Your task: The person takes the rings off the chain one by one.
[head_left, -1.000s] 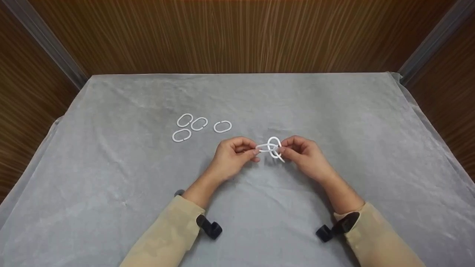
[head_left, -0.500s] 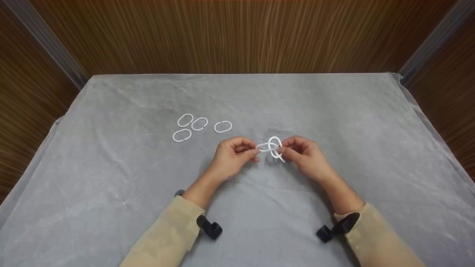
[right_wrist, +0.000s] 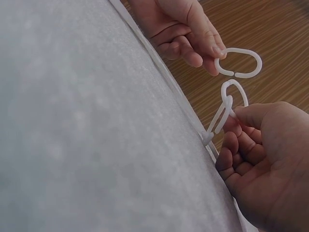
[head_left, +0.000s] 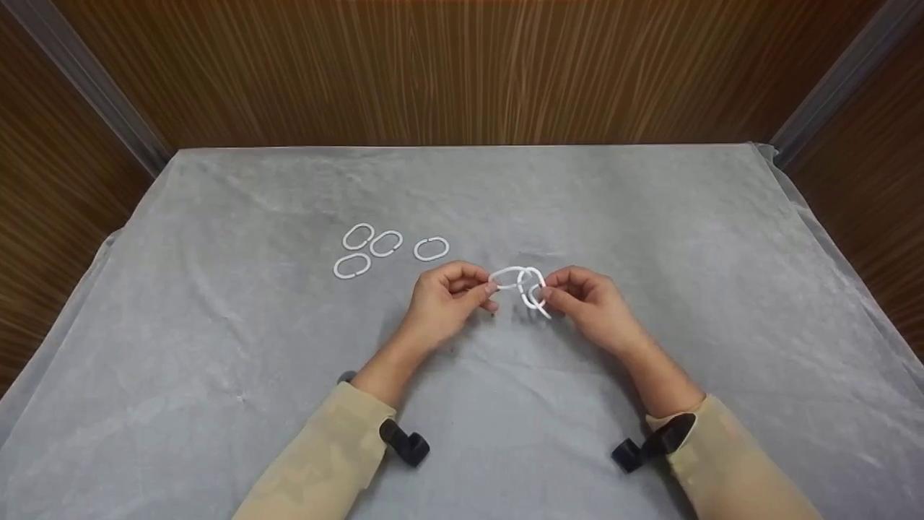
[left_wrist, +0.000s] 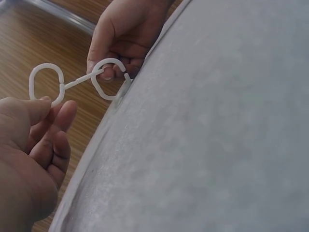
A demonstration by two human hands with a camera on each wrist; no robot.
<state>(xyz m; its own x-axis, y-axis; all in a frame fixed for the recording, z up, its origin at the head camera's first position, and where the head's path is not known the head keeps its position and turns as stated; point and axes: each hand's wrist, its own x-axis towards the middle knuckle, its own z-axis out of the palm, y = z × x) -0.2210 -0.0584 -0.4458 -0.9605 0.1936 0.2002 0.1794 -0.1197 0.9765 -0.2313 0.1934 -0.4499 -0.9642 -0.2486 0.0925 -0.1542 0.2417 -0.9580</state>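
Note:
My left hand [head_left: 446,300] pinches a white oval split ring [head_left: 507,269] between thumb and forefinger. Opposite it, my right hand [head_left: 593,303] pinches another white split ring [head_left: 534,271], from which at least one more white link [right_wrist: 221,118] hangs. A small gap shows in the left-held ring [right_wrist: 252,52] in the right wrist view, close above the right-held link. In the left wrist view that ring [left_wrist: 46,65] meets a link seen edge-on [left_wrist: 77,81]. Whether the two are hooked together, I cannot tell. Both hands are above the cloth near the table's middle.
Several loose white split rings [head_left: 352,275] lie on the grey cloth [head_left: 238,310] beyond my left hand, with one ring [head_left: 432,258] a little apart to the right. Wood-grain panels [head_left: 462,72] rise behind the table and at both sides.
My left hand has shifted slightly left, drawing its ring leftward and tilting it up, so it overlaps the right-held ring less. The right hand has barely moved. The loose rings stay put.

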